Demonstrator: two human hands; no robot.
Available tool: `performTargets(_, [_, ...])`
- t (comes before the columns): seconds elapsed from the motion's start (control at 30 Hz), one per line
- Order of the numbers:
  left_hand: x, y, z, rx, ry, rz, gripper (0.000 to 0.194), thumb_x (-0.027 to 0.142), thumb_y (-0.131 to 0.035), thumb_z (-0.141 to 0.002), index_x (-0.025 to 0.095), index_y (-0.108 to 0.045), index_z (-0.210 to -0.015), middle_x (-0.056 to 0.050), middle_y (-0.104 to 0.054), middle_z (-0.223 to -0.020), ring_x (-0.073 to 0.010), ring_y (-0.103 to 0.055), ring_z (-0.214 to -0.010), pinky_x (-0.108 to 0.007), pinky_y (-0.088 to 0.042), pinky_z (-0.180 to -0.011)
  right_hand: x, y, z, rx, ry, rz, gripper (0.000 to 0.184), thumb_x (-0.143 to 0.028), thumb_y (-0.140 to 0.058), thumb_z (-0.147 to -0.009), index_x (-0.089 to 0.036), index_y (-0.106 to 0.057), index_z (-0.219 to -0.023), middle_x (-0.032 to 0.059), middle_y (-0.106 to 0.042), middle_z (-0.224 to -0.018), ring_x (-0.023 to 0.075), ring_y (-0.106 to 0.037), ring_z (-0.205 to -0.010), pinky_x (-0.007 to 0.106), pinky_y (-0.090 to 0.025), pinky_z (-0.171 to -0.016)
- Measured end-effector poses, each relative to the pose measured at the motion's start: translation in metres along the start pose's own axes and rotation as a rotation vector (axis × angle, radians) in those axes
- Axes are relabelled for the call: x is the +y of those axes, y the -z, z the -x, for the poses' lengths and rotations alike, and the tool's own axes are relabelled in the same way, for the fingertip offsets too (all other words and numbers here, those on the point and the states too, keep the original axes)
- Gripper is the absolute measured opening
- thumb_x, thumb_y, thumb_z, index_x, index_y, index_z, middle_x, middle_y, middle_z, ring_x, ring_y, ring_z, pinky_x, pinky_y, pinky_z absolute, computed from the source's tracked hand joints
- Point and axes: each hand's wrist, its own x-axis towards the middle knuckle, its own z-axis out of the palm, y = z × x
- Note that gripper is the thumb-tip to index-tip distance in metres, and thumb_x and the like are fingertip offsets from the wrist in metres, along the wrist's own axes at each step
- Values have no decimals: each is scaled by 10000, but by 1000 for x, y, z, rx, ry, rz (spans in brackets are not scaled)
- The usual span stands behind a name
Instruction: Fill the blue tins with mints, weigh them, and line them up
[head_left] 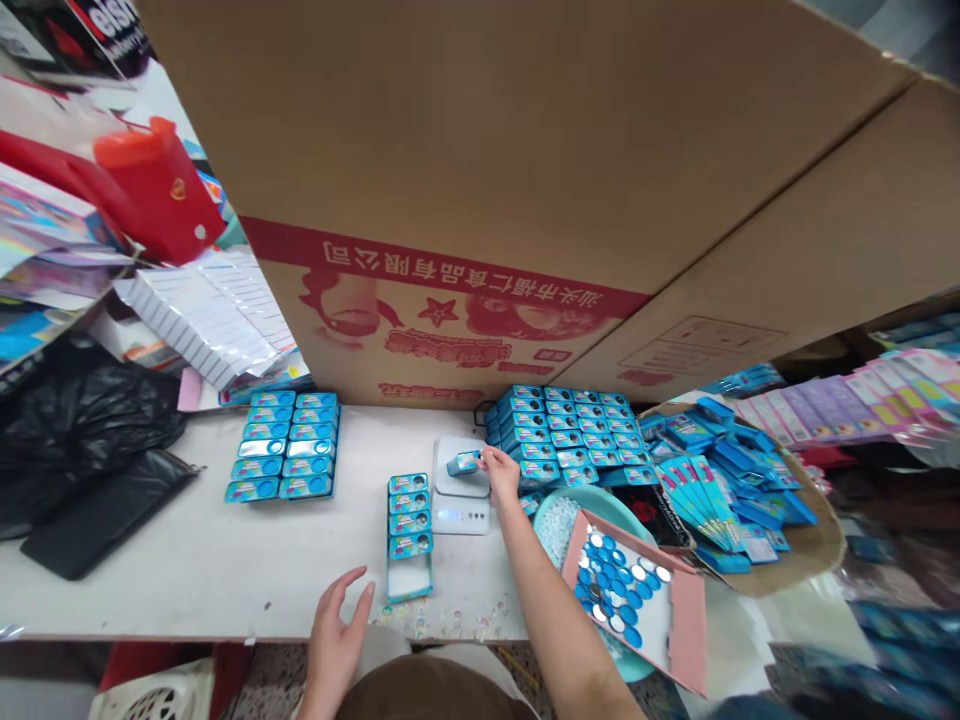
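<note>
Between the fingertips of my right hand (501, 474) is a small blue box (463, 463), over the plate of a white digital scale (448, 520); I cannot tell whether it touches the plate. Left of the scale lies an open display tray (410, 590), with several blue boxes in a column and a bare white stretch at its near end. My left hand (339, 625) is held at the table's front edge, fingers apart, holding nothing. Stacked blue boxes (559, 432) stand behind and right of my right hand.
A tall cardboard carton (450, 230) walls off the back. Filled blue trays (283, 445) sit at left, near a black bag (82, 430). At right are a turquoise basin (600, 500) of pale beads, a pink box lid (686, 620) with blue discs, and a carton (814, 555) of blue packs.
</note>
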Motion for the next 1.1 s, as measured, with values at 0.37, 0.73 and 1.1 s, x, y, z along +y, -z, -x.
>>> performTargets(0.37, [-7,3,-13,-10,25,16,511,612,-551,-660,215,-634,-970,-87,-639,-1111,-289,-563,-1064,-434,-444,-920,0,10,0,28,149,364,353,-409,-552,-671,-148,-717,-841,87,-721,-806,212,-640,-721,272,-476,-688])
performTargets(0.73, [-8,9,-14,12,27,21,488,608,-535,-670,223,-634,-953,-81,-650,-1087,-284,-575,-1039,-429,-463,-885,0,13,-2,18,203,561,369,-417,-488,-739,-155,-727,-843,80,-728,-801,223,-651,-756,265,-474,-687])
performTargets(1.1, [-15,9,-14,29,15,42,491,604,-543,-658,215,-638,-942,-84,-657,-1073,-280,-580,-1037,-442,-460,-907,-8,12,-5,24,188,600,393,-386,-463,-766,-123,-718,-908,95,-728,-768,222,-662,-728,265,-480,-698])
